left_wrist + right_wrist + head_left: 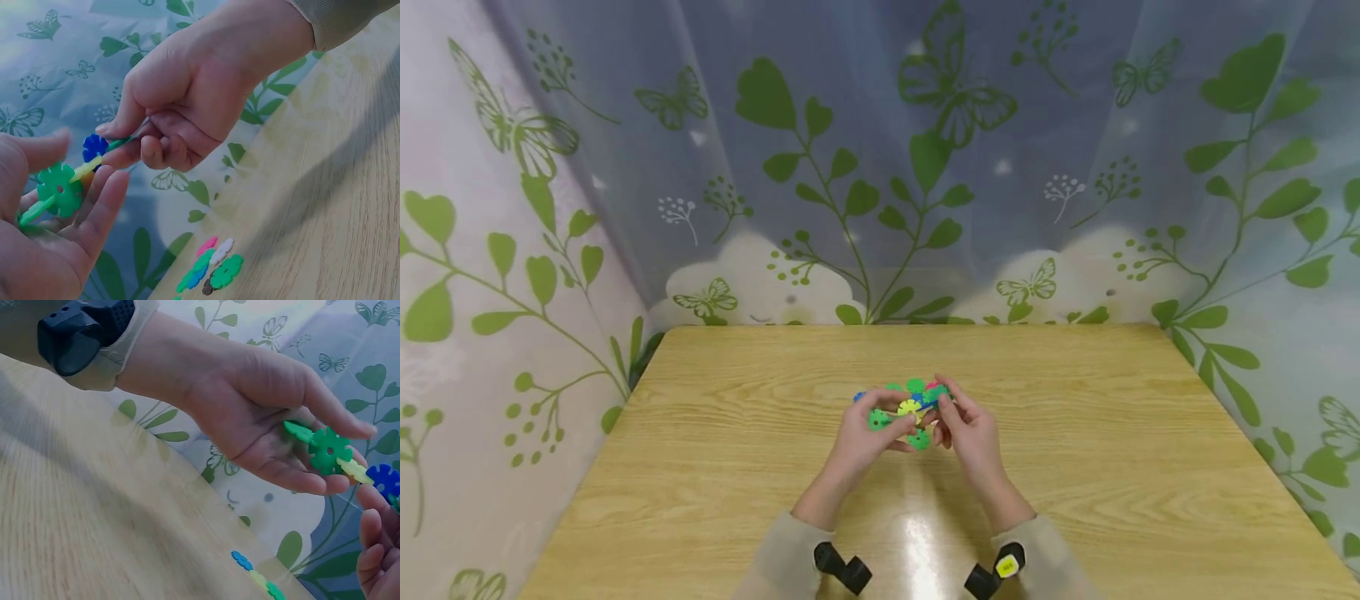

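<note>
A short chain of notched plastic discs, flower-like in outline, runs between the two hands. In the left wrist view it has a green disc (pixel 59 189), a yellow disc (pixel 86 169) seen edge-on, a blue disc (pixel 95 145) and a darker green disc (pixel 119 144). The left hand (pixel 250 419) carries the green end on its extended fingers, its thumb standing apart. With thumb and index finger, the right hand (pixel 973 429) pinches the darker green disc at the other end. Where the blue and darker green discs meet is partly covered by the right fingertips.
More discs lie loose on the wooden table beyond the hands, among them a pink disc (pixel 206 245), a white disc (pixel 222 251) and a green disc (pixel 227 272). A patterned curtain (pixel 880 167) hangs along the table's (pixel 700 467) far edge.
</note>
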Available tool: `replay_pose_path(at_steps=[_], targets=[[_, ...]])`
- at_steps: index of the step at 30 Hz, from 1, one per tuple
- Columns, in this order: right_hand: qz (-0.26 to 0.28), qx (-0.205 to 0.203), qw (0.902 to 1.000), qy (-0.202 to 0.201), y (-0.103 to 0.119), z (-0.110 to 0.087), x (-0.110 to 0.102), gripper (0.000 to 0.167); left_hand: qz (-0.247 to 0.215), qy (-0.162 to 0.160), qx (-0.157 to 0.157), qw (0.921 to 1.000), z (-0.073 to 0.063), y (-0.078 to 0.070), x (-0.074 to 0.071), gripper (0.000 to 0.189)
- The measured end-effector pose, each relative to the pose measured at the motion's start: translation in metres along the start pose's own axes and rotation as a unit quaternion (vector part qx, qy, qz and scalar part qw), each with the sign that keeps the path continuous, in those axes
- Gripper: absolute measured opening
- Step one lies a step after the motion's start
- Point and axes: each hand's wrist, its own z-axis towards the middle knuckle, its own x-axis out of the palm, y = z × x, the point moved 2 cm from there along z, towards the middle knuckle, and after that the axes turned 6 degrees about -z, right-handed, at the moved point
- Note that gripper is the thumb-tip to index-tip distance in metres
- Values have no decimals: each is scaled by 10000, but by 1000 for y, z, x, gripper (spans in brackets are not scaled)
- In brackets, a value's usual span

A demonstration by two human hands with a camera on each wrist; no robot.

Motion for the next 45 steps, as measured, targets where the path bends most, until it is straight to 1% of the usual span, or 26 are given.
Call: replay_pose_path(at_steps=[2,3,6,8,10,14,18,21,26,29,34,38,42,45], targets=[[80,15,10000,28,3,1,-3,39,130,40,-5,9999,-3,-9,2,33],[122,47,9999,41,4,1,-4,38,174,49,-37,9998,-3,-11,3,32],[177,69,9998,21,7,2,-7,37,131,86,-167,9997,-4,-12,3,32],[132,98,9999,-18,8,2,-8,36,95,80,-186,9997,-1,-5,0,33],[35,14,10000,-72,7,3,-8,35,11,85,-158,9998,0,0,-2,33],[-138,-134,9998,-64,6,3,-9,31,-73,75,-176,9998,0,2,-2,36],[-293,-223,9992,177,6,3,-10,30,-22,61,-285,9996,1,4,-3,40],[-462,-263,9974,491,5,3,-10,32,113,90,-405,9991,1,5,-4,42],[-708,-496,9901,1106,3,1,-8,38,364,115,-713,9967,2,6,-5,45],[-777,-628,9860,1332,3,0,-6,39,424,204,-778,9959,2,7,-5,43],[-880,-563,9829,1514,2,-1,-3,40,458,448,-717,9954,1,8,-4,41],[-897,-363,9834,1532,6,-2,-1,40,540,509,-659,9951,1,9,-3,41],[-945,-201,9841,1488,18,-6,2,40,603,545,-640,9946,1,10,-4,38],[-1041,-161,9828,1516,25,-9,4,39,667,625,-625,9938,1,11,-4,36]])
